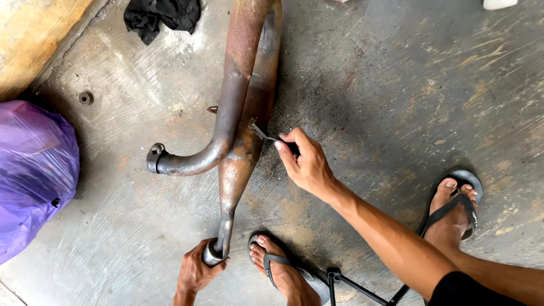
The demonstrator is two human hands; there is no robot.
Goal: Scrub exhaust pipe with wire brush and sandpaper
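Head cam looking straight down at a rusty exhaust pipe [245, 113] lying on the concrete floor [396, 85]; I'll place everything off that pipe. The left hand [195, 271] is wrapped tight around the pipe's narrow near end, fingers closed on it. The right hand [306, 161] sits just right of the pipe's fat middle, fingers pinched shut on a small dark scraper [265, 135] whose blade tip touches the pipe's side. A curved header tube branches off to the pipe's left. A sandalled foot [283, 272] is just right of the near end, the other foot [453, 209] well off to the right. There's a purple plastic bag [34, 175] far left and a black rag [161, 16] up left of the pipe.
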